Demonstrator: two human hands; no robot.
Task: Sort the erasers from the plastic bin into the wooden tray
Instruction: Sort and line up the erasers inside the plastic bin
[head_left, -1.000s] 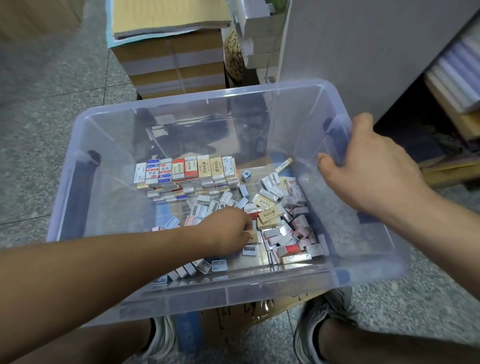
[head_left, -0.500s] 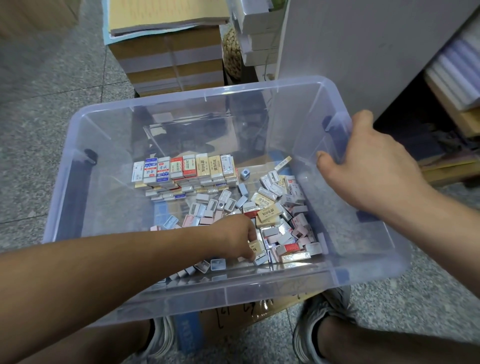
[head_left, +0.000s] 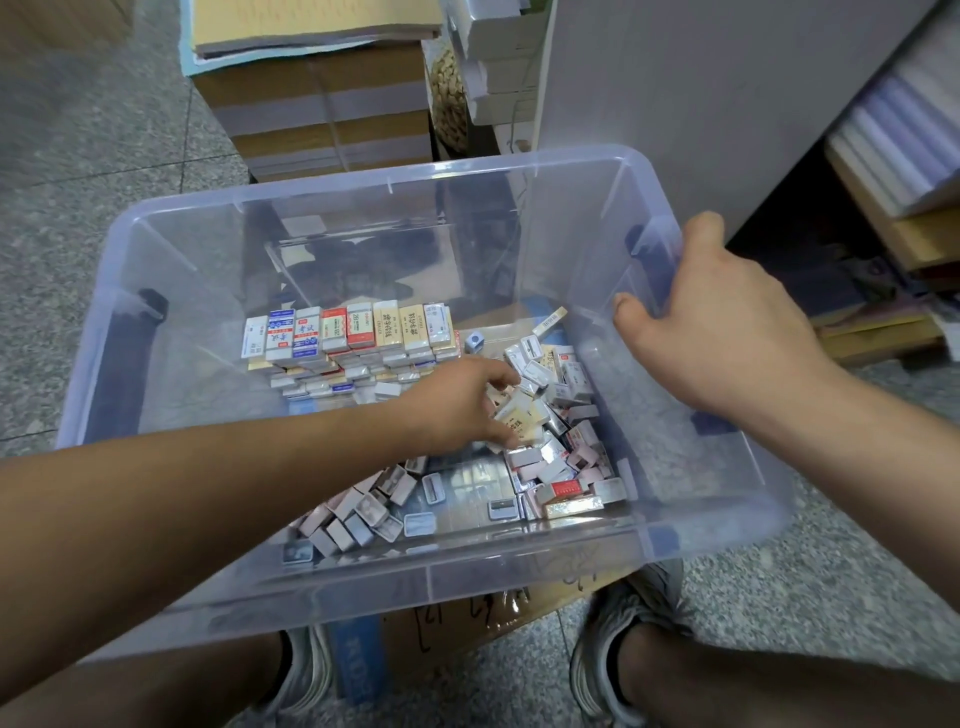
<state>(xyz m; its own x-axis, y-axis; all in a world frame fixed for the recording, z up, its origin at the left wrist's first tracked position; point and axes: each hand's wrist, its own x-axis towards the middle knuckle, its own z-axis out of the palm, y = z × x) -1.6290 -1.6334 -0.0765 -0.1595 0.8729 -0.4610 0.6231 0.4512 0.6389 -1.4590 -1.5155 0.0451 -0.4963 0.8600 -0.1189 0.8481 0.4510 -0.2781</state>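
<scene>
A clear plastic bin fills the middle of the view. A neat stack of boxed erasers stands at its back, and a loose pile of erasers lies on the right of its floor. More small erasers lie near the front left. My left hand reaches into the bin, with thumb and fingers curled round a beige eraser on top of the loose pile. My right hand grips the bin's right rim, fingers hooked over the edge. No wooden tray is in view.
The bin rests on a cardboard box between my shoes. Taped cardboard cartons stand behind it on the speckled floor. A grey cabinet panel and shelves of paper are at the right.
My left hand has moved from the near edge of the loose pile farther up and right into it, and its fingers now close on a beige eraser. My right hand stays on the rim.
</scene>
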